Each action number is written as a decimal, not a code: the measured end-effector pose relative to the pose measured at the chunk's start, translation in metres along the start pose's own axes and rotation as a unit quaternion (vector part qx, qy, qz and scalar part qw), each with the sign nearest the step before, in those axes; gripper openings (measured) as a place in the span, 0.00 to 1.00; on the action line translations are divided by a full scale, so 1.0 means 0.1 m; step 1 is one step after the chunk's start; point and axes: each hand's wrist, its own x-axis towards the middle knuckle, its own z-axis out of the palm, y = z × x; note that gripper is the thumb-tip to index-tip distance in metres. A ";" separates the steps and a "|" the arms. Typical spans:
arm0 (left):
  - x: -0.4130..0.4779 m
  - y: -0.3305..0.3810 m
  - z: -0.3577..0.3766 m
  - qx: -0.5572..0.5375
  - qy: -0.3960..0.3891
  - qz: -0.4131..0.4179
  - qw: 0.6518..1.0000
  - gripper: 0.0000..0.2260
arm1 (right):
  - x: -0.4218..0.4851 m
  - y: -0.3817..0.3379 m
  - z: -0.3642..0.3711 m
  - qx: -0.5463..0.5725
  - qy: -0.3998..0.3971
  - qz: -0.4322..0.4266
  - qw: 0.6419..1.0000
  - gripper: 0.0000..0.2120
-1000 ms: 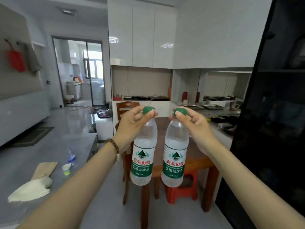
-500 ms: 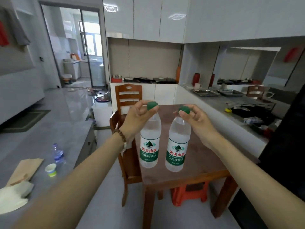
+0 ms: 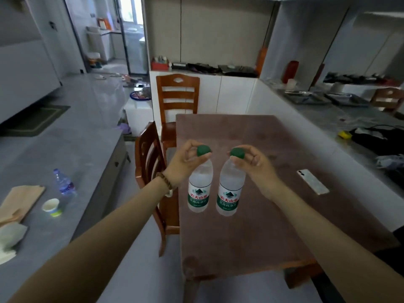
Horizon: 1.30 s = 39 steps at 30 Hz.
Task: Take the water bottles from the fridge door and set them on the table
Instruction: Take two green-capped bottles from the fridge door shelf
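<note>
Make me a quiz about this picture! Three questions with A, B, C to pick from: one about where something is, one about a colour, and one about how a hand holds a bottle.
1. Where does the phone lie?
A) on the table
B) on a chair seat
C) on the floor

2. What colour is the left cap?
A) red
B) green
C) white

3. How does the right hand hold the right bottle?
A) pinches it by the right cap
B) wraps round the label
C) lies flat under the base

Answers:
1 A: the phone lies flat on the tabletop, right of both bottles.
2 B: it is plainly green.
3 A: the fingers pinch the cap and the bottle hangs below. The left hand holds the left bottle the same way.
</note>
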 end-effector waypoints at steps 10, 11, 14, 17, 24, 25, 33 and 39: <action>0.47 -0.95 0.05 0.014 0.043 -0.037 0.998 0.09 | 0.76 0.98 -0.15 0.005 -0.082 0.056 0.995 0.11; 0.48 -1.01 0.07 0.015 0.046 -0.037 0.998 0.10 | 0.79 1.05 -0.16 0.009 -0.084 0.059 0.995 0.11; 0.51 -1.16 0.09 0.019 0.043 -0.042 0.998 0.09 | 0.83 1.22 -0.19 0.015 -0.095 0.069 0.993 0.12; 0.51 -1.26 0.10 0.019 0.040 -0.051 0.998 0.10 | 0.85 1.33 -0.21 0.020 -0.110 0.069 0.991 0.12; 0.49 -1.24 0.09 0.048 0.023 -0.049 0.997 0.11 | 0.88 1.39 -0.28 0.027 -0.135 0.079 0.987 0.11; 0.48 -1.24 0.09 0.060 0.020 -0.047 0.997 0.11 | 0.87 1.39 -0.29 0.013 -0.145 0.081 0.986 0.12; 0.40 -1.30 0.07 0.182 -0.012 -0.055 0.982 0.14 | 0.80 1.47 -0.31 -0.069 -0.150 0.080 0.983 0.23; 0.32 -1.39 0.08 0.241 -0.028 -0.098 0.965 0.28 | 0.72 1.56 -0.27 -0.101 -0.152 0.097 0.978 0.26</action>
